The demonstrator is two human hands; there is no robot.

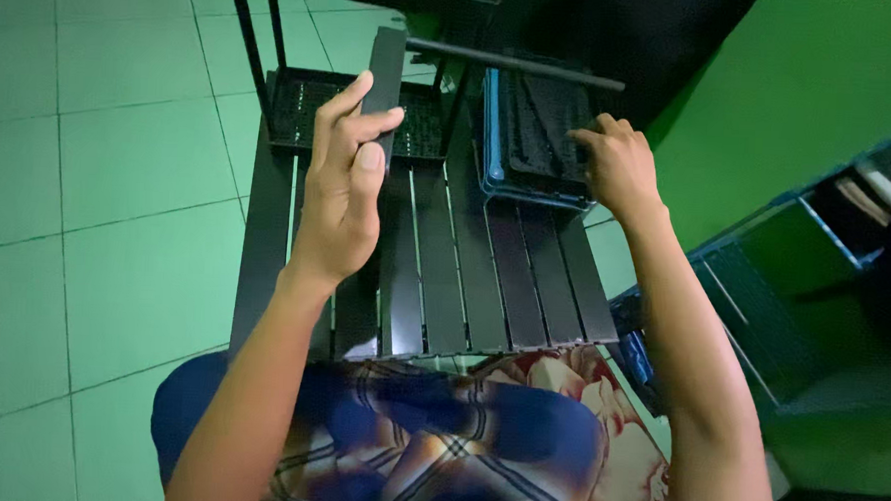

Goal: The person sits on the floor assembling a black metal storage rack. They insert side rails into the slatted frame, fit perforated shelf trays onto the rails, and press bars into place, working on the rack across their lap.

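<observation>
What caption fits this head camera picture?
Left hand lifts a flat black slat over a black slatted table; right hand touches a blue-edged black tray.

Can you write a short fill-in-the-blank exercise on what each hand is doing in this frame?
1. The left hand holds a flat dark ____ upright.
2. The right hand rests on a dark case with a ____ rim.
3. The case lies on a slatted table of ____ colour.
4. The floor is covered with ____.

Missing words: slat; blue; black; tiles
</observation>
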